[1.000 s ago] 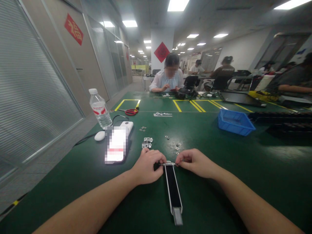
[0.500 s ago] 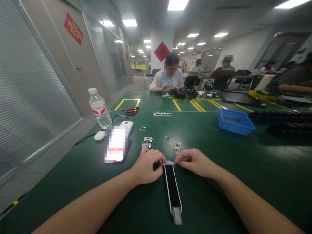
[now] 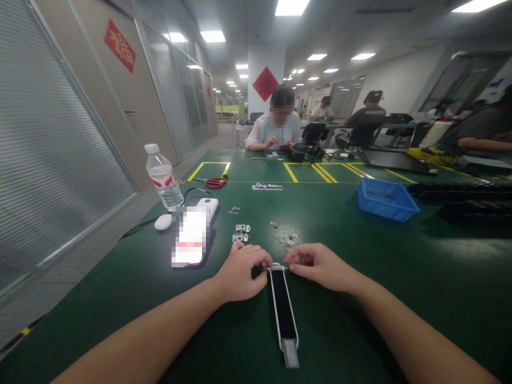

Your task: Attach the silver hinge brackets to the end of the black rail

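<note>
A long, narrow white-framed piece with a black strip down its middle (image 3: 285, 304) lies lengthwise in front of me, a pale grey tab at its near end. Across its far end runs a thin metal rod (image 3: 276, 268). My left hand (image 3: 244, 272) is closed, thumb and fingers pinching the rod's left end. My right hand (image 3: 318, 266) is curled at the rod's right end, thumb and forefinger close together; whatever small thing sits between those fingertips is hidden. Just beyond my left hand are metal brackets (image 3: 240, 233). Small nuts (image 3: 291, 237) lie beyond my right hand.
To the left are a lit phone (image 3: 190, 237), a white mouse-like object (image 3: 162, 222) and a water bottle (image 3: 164, 178). Red-handled scissors (image 3: 215, 183) lie farther back. A blue bin (image 3: 386, 200) stands at right. Across the table sits a person (image 3: 276, 125).
The fingers of my right hand have shifted slightly at the rod's right end, the thumb now a little lower and farther from the forefinger. My left hand keeps its grip.
</note>
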{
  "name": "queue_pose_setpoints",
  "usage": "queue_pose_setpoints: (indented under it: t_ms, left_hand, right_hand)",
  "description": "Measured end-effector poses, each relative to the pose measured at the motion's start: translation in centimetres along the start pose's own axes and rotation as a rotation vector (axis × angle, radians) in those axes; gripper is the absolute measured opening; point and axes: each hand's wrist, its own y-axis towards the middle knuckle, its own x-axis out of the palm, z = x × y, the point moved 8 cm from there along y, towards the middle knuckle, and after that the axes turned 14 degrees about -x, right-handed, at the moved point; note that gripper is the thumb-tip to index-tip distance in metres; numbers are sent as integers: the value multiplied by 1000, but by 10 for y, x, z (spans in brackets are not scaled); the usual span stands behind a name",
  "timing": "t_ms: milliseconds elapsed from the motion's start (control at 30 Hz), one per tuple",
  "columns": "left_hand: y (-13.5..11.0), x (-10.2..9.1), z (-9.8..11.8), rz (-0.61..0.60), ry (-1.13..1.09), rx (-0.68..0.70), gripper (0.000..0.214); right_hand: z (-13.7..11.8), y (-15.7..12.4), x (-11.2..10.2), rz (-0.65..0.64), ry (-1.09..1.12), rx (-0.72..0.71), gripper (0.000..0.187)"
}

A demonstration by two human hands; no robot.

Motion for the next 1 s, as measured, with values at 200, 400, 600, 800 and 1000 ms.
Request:
queue_pose_setpoints:
  t_ms: [200,400,600,800,1000]
  left_hand:
    - [0,0,0,3,-6,4,15]
    - [0,0,0,7,-7,4,14]
    - [0,0,0,5,-3,0,14]
    - [0,0,1,-1,6,-3,14]
    - [0,1,0,-3,3,-5,14]
  right_hand:
    - [-2,0,-1,7,-53,-3,15]
    - [-6,1,2,30,-76,-44,17]
    - [-11,2,5,51,-117,-85,16]
    - [-12,3,5,64,-126,-103,17]
    - [-9,2,7,16,-169,-107,20]
